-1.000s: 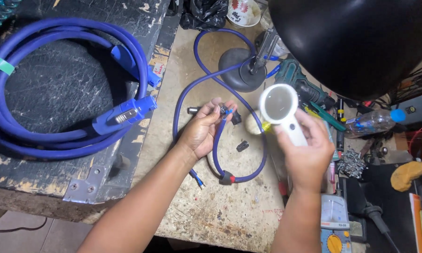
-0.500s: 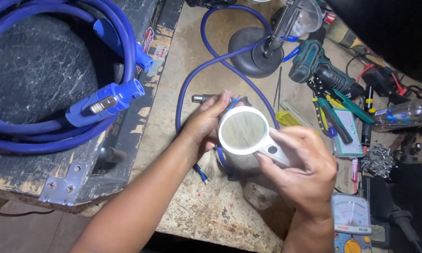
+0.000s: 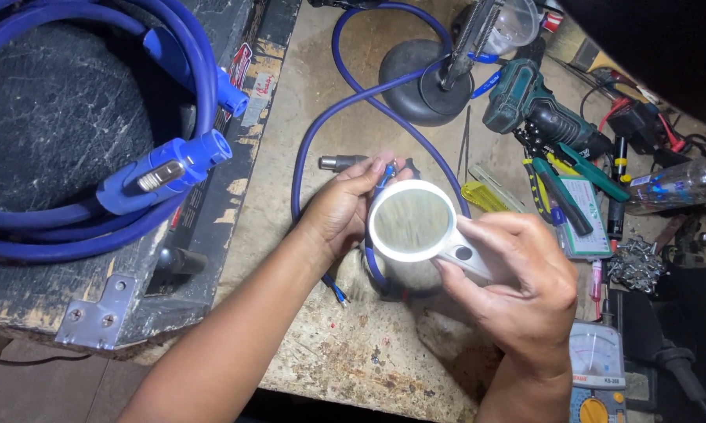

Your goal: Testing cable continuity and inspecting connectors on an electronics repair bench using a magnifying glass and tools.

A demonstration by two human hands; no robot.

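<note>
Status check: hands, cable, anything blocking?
Left hand pinching blue cable end. Right hand gripping white magnifying glass over it. Lens covers the cable tip; metal connector lies just beyond the fingers.

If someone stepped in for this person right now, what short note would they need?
Left hand: pinches the blue cable near its end, over the workbench.
Right hand: grips a white magnifying glass, lens held over the left hand's fingertips.
Nearby: a grey metal connector lies beside the left hand.
Done: the cable's other end shows bare wires.
Left: the connector is apart from the cable.
</note>
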